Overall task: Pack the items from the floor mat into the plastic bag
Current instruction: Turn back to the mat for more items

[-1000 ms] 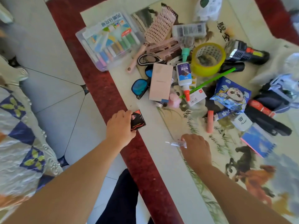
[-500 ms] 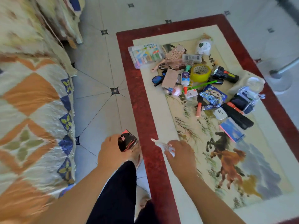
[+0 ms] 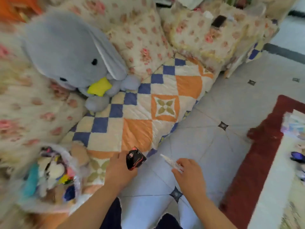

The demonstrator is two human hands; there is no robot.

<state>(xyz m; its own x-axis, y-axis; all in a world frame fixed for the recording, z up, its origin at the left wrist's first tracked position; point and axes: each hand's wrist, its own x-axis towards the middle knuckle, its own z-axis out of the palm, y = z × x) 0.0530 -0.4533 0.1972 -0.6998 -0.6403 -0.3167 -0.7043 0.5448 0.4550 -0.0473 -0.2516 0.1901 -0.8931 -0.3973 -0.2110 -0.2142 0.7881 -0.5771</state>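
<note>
Pale floor tiles are lying under the left hand gripping a small black-and-red cardboard box by its sides and the right hand pinching a thin white plastic tube, both probably light and stiff, while the clear plastic bag is sitting at eight o'clock.

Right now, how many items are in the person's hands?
2: a black packet in the left hand, a white tube in the right hand. More could hide under palms.
</note>
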